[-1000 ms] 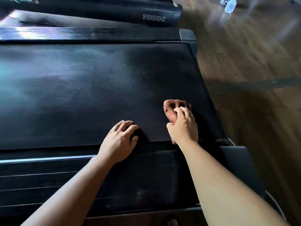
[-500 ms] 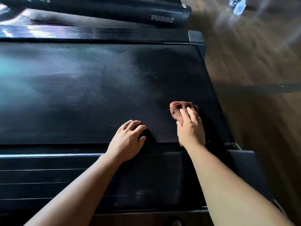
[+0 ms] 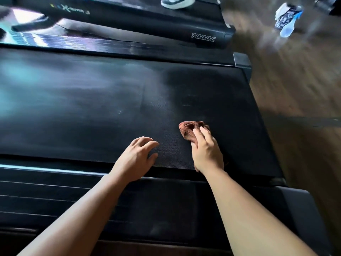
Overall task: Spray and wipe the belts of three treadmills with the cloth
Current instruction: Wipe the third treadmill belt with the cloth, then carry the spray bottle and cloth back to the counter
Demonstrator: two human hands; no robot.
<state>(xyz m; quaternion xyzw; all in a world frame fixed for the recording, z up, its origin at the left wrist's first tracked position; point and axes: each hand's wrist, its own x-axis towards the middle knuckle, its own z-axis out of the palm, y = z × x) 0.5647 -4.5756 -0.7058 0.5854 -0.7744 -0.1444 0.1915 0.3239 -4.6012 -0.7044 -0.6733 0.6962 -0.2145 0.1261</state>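
Observation:
A black treadmill belt [image 3: 92, 108] stretches across the view, with a pale hazy sheen on its left part. A crumpled reddish-brown cloth [image 3: 188, 131] lies on the belt near its right end. My right hand [image 3: 206, 152] presses on the cloth with straight fingers laid over it. My left hand [image 3: 136, 157] rests beside it on the belt's near edge, fingers loosely bent, holding nothing. A spray bottle [image 3: 287, 21] with a blue and white body lies on the wooden floor at the far right.
A second treadmill [image 3: 203, 36] marked 7000C stands behind this one, with someone's sneaker [image 3: 177, 2] on it. The near side rail [image 3: 55, 191] runs under my forearms. Wooden floor [image 3: 295, 80] lies to the right of the treadmills.
My right hand has slid the cloth slightly left and away along the belt. My left hand has stayed at the belt's near edge. The view has tilted up, showing the sneaker and bottle.

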